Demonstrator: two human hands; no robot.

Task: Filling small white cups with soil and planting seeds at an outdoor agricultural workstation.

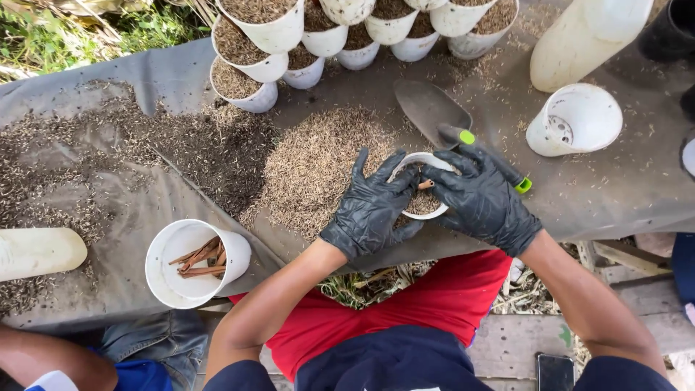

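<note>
filling: left hand [371,206] and right hand [481,195] fingers are gripping white pot [423,185] (nearly full) | filled pots [326,32] are crowding desk [615,188] | empty pot [575,119] is waiting

Left hand [371,206] and right hand [481,197], black-gloved, clasp small white pot [423,190] of husks | trowel [434,108] behind | cup of brown sticks [194,262] left

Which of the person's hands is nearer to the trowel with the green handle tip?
Right. The right hand lies over the trowel handle, beside the blade. The left hand is farther, across the small white pot that both hands hold.
</note>
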